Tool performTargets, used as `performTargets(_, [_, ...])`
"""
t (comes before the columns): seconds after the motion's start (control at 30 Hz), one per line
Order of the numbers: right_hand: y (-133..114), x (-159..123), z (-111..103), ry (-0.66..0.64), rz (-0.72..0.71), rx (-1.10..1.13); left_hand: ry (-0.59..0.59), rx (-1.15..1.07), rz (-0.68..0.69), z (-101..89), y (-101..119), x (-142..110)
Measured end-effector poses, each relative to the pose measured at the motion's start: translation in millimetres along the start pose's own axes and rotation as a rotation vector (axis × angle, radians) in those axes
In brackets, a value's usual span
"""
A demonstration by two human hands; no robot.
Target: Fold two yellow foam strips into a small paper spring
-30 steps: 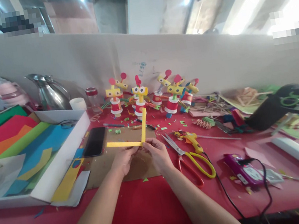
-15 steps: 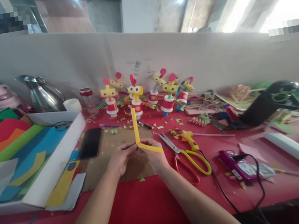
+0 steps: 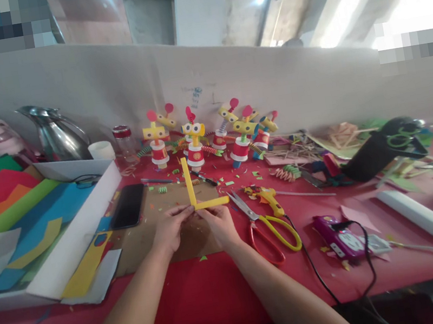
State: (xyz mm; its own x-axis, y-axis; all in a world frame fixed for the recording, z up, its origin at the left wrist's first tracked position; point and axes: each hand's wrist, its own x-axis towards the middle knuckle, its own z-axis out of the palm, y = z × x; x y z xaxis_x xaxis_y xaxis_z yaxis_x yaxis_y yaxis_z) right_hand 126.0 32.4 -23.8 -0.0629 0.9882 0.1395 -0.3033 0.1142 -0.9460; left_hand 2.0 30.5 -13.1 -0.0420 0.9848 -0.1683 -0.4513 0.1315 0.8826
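Two yellow paper strips (image 3: pixel 189 181) meet at a corner in an L, one pointing away from me and the other to the right. My left hand (image 3: pixel 172 227) pinches the strips at that corner from the left. From the other side my right hand (image 3: pixel 220 224) is closed at the same corner, its fingers just below the right-hand strip. Both hands are above a brown cardboard mat (image 3: pixel 151 246). To the right lie scissors (image 3: pixel 252 214) with one red and one yellow handle, blades apart, and a yellow glue gun (image 3: pixel 271 201).
Several paper-cup figures (image 3: pixel 196 155) stand at the back. On the left are a white box (image 3: pixel 75 233) of coloured paper and a black phone (image 3: pixel 128 206). Right hold a purple device (image 3: pixel 338 241), a white power strip (image 3: pixel 419 212) and a black cylinder (image 3: pixel 367 157). Cables hang over the front edge.
The right-hand strip has swung from slanting down to nearly level. The other strip leans slightly further left. Both hands still hold the corner.
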Motion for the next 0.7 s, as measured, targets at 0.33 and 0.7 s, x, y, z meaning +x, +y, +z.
performTargets(0.33, [-2,1,3,0.096,0.003,0.101,0.043,-0.117,0.054,8.2,-2,-1])
performTargets(0.7, [-8,1,1,0.075,0.026,0.031,0.007,-0.070,0.026,8.4,0,-3])
